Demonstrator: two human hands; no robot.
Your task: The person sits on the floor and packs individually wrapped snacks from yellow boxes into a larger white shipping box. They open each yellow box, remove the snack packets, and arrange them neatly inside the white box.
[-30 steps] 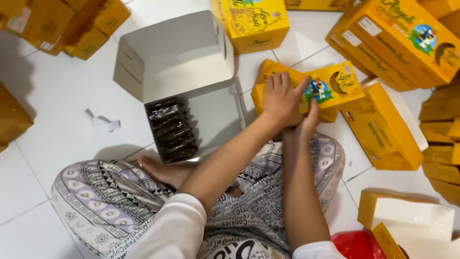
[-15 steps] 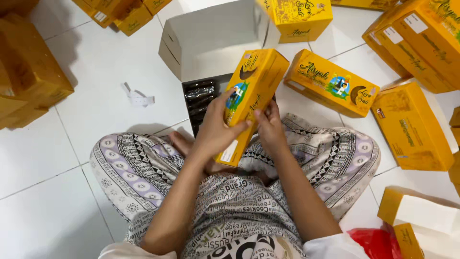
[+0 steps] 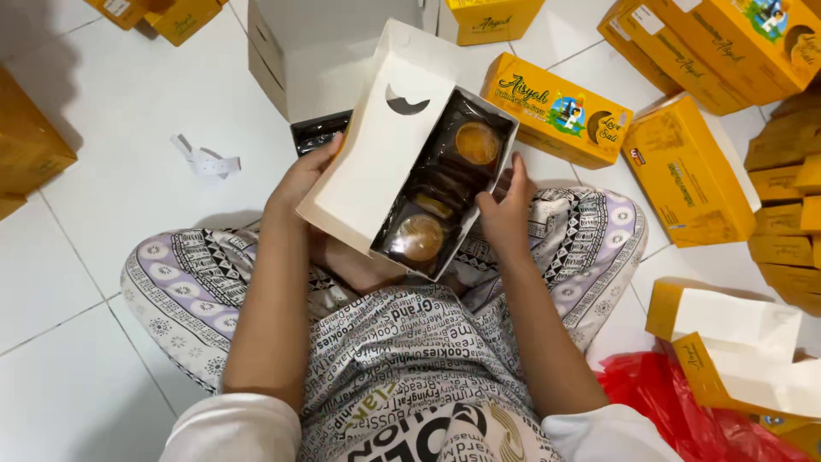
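Head view: open box [image 3: 428, 171] held over lap, long axis slanting from near-left up to far-right, white lid flap [image 3: 380, 145] swung left. Left hand [image 3: 299, 184] grips the flap side; right hand [image 3: 506, 210] grips the right wall. Wrapped pastries [image 3: 419, 238] inside.
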